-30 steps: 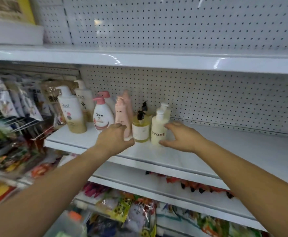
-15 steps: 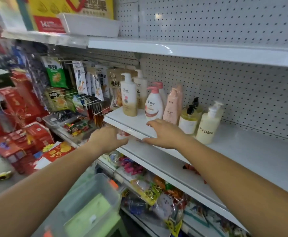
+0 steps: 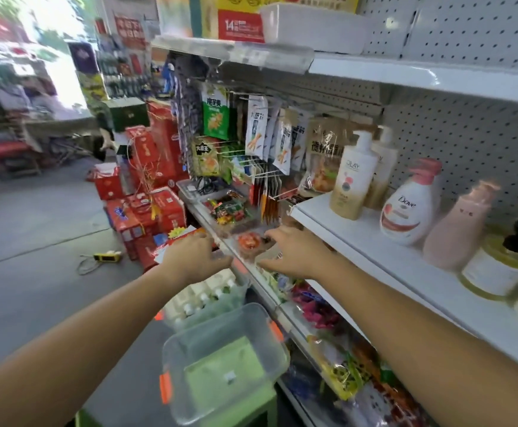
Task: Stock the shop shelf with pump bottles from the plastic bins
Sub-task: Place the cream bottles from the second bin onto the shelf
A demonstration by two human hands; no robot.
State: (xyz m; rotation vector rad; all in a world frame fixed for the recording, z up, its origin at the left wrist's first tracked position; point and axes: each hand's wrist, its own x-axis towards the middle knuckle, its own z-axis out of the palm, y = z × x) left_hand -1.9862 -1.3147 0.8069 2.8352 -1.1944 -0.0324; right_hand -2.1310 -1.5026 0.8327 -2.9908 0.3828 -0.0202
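left hand point(image 3: 194, 257), right hand point(image 3: 294, 254): empty, fingers loose | pump bottles point(image 3: 203, 298) at 6 o'clock: likely heavy, slick; grip body, not pump

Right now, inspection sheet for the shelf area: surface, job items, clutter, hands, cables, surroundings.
Surface: white shelf, bottles standing at its left end.
Job's things: Olay bottle, Dove bottle, pink bottle and yellow bottle upright in a row; near clear bin shows no bottles; farther bin holds white-capped bottles.
Clutter: snack packets on hooks, left of the shelf.
Hands: left hand and right hand empty, fingers loose.
Cables: yellow device with a cord on the floor.
Surroundings: stacked red boxes, aisle blurred.
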